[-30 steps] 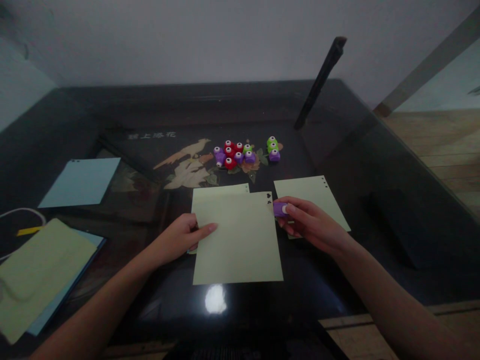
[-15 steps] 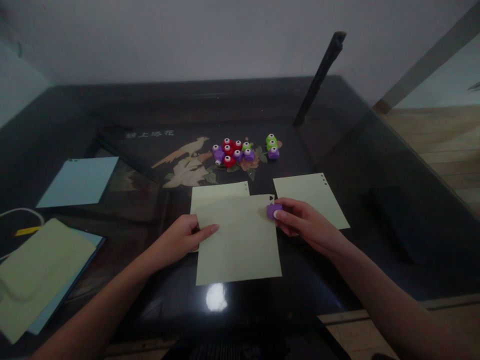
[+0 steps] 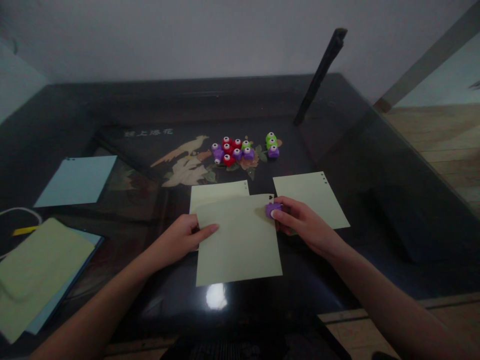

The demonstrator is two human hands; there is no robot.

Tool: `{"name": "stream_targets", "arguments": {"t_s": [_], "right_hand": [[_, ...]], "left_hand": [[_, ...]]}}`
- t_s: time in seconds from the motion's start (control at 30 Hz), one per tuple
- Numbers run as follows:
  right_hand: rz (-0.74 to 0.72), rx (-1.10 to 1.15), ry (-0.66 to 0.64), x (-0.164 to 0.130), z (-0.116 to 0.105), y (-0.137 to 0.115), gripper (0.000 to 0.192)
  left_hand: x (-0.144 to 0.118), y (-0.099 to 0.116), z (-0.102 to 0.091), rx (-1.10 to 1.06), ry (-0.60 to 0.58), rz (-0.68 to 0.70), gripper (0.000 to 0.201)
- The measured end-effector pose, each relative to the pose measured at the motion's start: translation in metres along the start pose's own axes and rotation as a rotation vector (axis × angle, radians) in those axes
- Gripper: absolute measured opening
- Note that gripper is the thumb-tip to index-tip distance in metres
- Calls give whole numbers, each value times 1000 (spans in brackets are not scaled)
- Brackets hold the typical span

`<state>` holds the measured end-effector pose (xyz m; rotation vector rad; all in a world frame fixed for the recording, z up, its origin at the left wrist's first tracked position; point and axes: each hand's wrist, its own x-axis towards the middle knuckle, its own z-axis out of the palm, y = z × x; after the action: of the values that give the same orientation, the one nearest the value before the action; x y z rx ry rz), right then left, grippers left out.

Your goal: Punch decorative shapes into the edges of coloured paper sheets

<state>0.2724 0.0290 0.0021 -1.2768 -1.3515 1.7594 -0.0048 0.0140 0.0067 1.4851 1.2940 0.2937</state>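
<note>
Here we note our right hand [image 3: 302,225] with fingers clamped on the purple punch [image 3: 271,209] at the pale green sheet [image 3: 238,240]'s 1 o'clock corner, while our left hand [image 3: 180,240], fingers together, presses the sheet's 9 o'clock edge onto the dark table [image 3: 337,165].

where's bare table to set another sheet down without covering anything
Bare dark glass table lies right of the punched pale green sheet, and at the back beyond the cluster of small red, purple and green punches. The middle is crowded with overlapping pale green sheets and both hands.
</note>
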Motion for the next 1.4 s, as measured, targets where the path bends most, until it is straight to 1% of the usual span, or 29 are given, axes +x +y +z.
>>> {"name": "stream_targets", "arguments": {"t_s": [0.2,0.43,0.5,0.67,0.8,0.97,1.3,1.4], "right_hand": [[25,49,1,1,0,1,34],[56,57,14,0,0,1,32],[58,52,28,0,0,0,32],[51,41,72,0,1,-1,33],[54,21,64,0,1,0,32],[46,-5,57,-1,1,-2,29],[12,-2,81,0,4,-1,26],[16,11,89,1,4,0,28]], "left_hand": [[0,-1,0,37,12,-34,39],[0,0,0,25,6,-12,37],[0,-1,0,22,-1,-9,37],[1,-2,1,-2,-16,-51,39],[0,0,1,1,-1,-22,37],[-1,3,0,37,-5,-32,37],[0,0,1,25,-11,6,33],[0,1,0,29,-7,8,32]]}}
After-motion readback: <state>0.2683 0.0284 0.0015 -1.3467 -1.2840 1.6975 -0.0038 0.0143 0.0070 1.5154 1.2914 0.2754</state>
